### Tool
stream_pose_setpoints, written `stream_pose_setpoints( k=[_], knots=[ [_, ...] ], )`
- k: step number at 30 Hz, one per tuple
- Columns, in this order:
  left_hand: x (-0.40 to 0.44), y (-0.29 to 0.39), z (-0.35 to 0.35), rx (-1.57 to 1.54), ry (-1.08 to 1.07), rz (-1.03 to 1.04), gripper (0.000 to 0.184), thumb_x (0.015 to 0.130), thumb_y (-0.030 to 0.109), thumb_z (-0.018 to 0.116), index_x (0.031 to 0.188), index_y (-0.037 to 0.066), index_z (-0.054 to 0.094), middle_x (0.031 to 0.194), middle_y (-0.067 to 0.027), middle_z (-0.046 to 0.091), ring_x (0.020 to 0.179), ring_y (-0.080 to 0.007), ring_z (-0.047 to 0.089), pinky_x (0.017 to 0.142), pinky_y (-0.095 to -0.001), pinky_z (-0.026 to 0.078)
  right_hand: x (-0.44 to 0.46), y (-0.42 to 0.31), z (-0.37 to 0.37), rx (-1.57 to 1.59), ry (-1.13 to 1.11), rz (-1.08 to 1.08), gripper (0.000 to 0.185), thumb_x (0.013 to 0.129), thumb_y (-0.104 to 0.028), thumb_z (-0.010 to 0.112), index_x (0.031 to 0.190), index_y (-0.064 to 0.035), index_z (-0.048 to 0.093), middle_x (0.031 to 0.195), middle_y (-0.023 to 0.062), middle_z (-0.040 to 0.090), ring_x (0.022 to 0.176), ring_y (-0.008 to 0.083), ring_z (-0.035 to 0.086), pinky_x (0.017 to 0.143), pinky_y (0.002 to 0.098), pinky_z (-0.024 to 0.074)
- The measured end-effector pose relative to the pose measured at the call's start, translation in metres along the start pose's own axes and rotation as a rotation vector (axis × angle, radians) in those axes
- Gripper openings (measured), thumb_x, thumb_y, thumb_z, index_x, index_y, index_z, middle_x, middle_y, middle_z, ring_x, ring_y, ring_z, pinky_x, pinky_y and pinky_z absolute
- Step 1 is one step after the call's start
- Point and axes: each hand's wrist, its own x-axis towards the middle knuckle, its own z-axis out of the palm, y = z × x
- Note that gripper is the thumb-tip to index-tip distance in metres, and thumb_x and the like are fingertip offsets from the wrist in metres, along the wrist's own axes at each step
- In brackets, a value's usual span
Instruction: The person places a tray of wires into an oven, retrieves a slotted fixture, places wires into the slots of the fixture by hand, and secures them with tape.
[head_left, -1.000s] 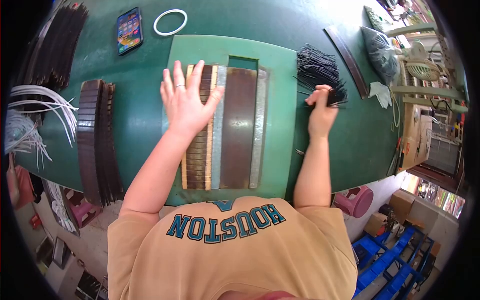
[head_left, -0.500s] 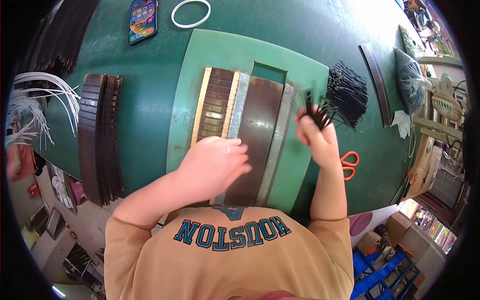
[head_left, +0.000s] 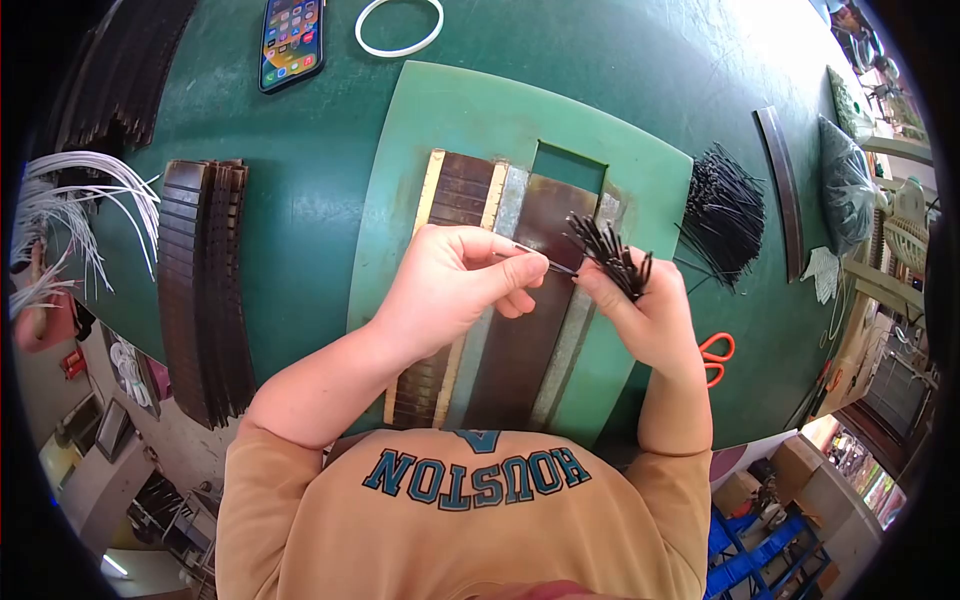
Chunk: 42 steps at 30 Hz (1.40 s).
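Left hand (head_left: 455, 285) – thumb and forefinger pinching a thin strand (head_left: 562, 268), far end at the right thumb. Right hand (head_left: 655, 315) – fingers closed round a bunch of black strands (head_left: 612, 258). Both above green board (head_left: 400, 130); black pile (head_left: 727, 215) on table (head_left: 300, 260), right of board; orange handles (head_left: 718, 352) beside right wrist.

Pale-green rectangular board (head_left: 500, 105) lay on dark-green tabletop (head_left: 300, 220), before person. On board, left to right: brown slatted panel (head_left: 462, 185), first grey metal bar (head_left: 511, 195), smooth brown rectangular plate (head_left: 512, 350), second grey metal bar (head_left: 562, 365). Left of board: stack of brown slatted strips (head_left: 188, 290); farther left, bunch of white cords (head_left: 95, 170). Near board's back-left corner: black rectangular phone (head_left: 291, 45), round white ring (head_left: 398, 53) right of it. Right of board: pile of thin black strands (head_left: 730, 215), flat dark bar (head_left: 780, 195) beyond; orange-red scissor handles (head_left: 716, 359) nearer person.
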Motion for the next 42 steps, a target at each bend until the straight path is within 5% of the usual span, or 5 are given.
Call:
stream_pose_setpoints(
  k=[6, 9, 13, 30, 42],
  knots=[
    [0.006, 0.008, -0.012, 0.307, 0.181, 0.099, 0.014, 0.084, 0.015, 0.071, 0.091, 0.002, 0.070, 0.075, -0.0045, 0.067, 0.059, -0.0110, 0.061, 0.052, -0.0240, 0.049, 0.017, 0.007, -0.008, -0.176, 0.182, -0.069, 0.013, 0.086, -0.011, 0.068, 0.082, 0.0002, 0.063, 0.056, -0.0025, 0.051, 0.053, 0.0036, 0.044, 0.047, 0.0224, 0.0342],
    [0.010, -0.005, -0.016, 1.406, 0.244, 0.865, 0.018, 0.081, 0.015, 0.069, 0.098, 0.008, 0.070, 0.065, -0.0002, 0.057, 0.055, -0.0135, 0.058, 0.047, -0.0266, 0.045, 0.029, 0.007, -0.014, -0.219, 0.184, 0.082, 0.016, 0.087, -0.013, 0.068, 0.081, 0.0006, 0.063, 0.056, -0.0021, 0.051, 0.053, 0.0032, 0.043, 0.047, 0.0223, 0.0332],
    [0.018, -0.019, -0.012, 1.559, 0.319, 0.952, 0.023, 0.075, 0.012, 0.067, 0.098, 0.010, 0.071, 0.061, 0.0007, 0.047, 0.052, -0.0154, 0.052, 0.045, -0.0279, 0.043, 0.040, 0.008, -0.008, -0.234, 0.138, 0.032, 0.017, 0.087, -0.014, 0.067, 0.081, 0.0009, 0.063, 0.056, -0.0018, 0.051, 0.053, 0.0035, 0.042, 0.047, 0.0226, 0.0329],
    [0.020, -0.015, -0.017, 1.603, 0.357, 0.924, 0.025, 0.074, 0.012, 0.074, 0.099, 0.011, 0.071, 0.061, 0.0004, 0.045, 0.049, -0.0150, 0.050, 0.045, -0.0280, 0.041, 0.054, 0.010, -0.008, -0.290, 0.078, 0.036, 0.018, 0.087, -0.016, 0.067, 0.082, 0.0018, 0.064, 0.055, 0.0012, 0.050, 0.052, 0.0057, 0.043, 0.048, 0.0247, 0.0348],
    [0.024, -0.018, -0.014, 1.720, 0.333, 0.791, 0.043, 0.076, 0.012, 0.069, 0.118, 0.011, 0.066, 0.057, 0.0004, 0.043, 0.047, -0.0146, 0.049, 0.045, -0.0288, 0.042, 0.041, 0.022, -0.034, -0.293, 0.045, 0.025, 0.019, 0.087, -0.017, 0.067, 0.082, 0.0012, 0.063, 0.057, -0.0020, 0.050, 0.053, 0.0051, 0.043, 0.048, 0.0238, 0.0339]
  ],
)
